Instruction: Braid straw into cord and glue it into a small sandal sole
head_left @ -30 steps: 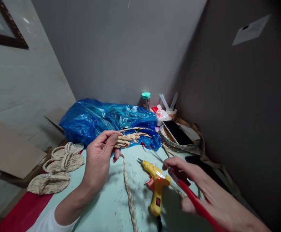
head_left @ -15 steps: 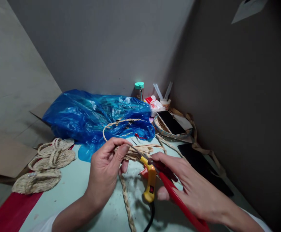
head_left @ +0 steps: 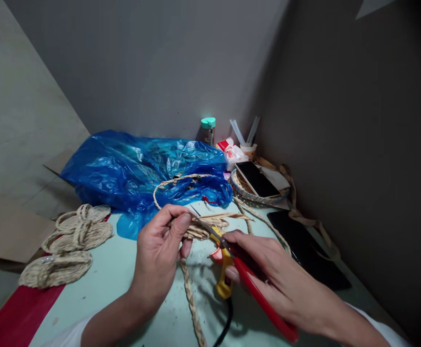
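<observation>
My left hand [head_left: 161, 241] pinches a small coiled piece of braided straw [head_left: 197, 230], with a loose strand end sticking out to the right. In my right hand [head_left: 273, 274] are red-handled scissors [head_left: 257, 294], their blades at the coil close to my left thumb and fingertip. Under the scissors lies a yellow glue gun [head_left: 224, 284] with a black cord, partly hidden by my right hand. A long straw braid [head_left: 190, 299] hangs from below my left hand towards the table's near edge.
Woven straw slippers [head_left: 56, 270] lie at the left on a red strip [head_left: 25, 313]. Behind the hands spreads a blue plastic bag [head_left: 141, 164]. A phone [head_left: 257, 179] rests on a round basket [head_left: 237, 190], near a cup of clear sticks [head_left: 248, 152]. A black flat panel [head_left: 307, 250] lies right.
The scissor handles have come closer together, and the blades have shifted slightly left over the coil. My left hand keeps its pinch. The view has shifted a little.
</observation>
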Motion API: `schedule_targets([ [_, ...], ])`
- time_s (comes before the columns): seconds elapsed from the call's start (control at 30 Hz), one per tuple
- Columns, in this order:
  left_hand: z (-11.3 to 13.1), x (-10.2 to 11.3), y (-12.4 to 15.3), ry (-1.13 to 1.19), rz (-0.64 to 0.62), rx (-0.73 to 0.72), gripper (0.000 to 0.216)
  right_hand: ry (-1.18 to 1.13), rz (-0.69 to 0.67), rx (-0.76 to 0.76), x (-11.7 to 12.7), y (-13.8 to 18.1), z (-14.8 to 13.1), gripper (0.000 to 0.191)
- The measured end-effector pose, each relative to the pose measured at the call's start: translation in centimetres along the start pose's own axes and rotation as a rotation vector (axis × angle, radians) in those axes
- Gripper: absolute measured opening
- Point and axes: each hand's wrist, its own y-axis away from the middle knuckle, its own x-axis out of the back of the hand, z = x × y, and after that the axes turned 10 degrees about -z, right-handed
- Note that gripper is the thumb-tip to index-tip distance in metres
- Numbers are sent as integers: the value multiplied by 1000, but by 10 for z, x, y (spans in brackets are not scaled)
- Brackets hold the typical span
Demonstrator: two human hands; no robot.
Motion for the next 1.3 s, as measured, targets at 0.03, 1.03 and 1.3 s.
schedule_targets([
  [0.03,-1,0,0,7,1,0,19,1,-10,-2,-1,0,0,23],
  [1.03,-21,28,64,98,244,107,18,-66,-342,-122,-45,-10,-36,23],
  [1.3,-18,37,74,130,262,113,23,51,-408,-134,-51,-21,-52,22],
])
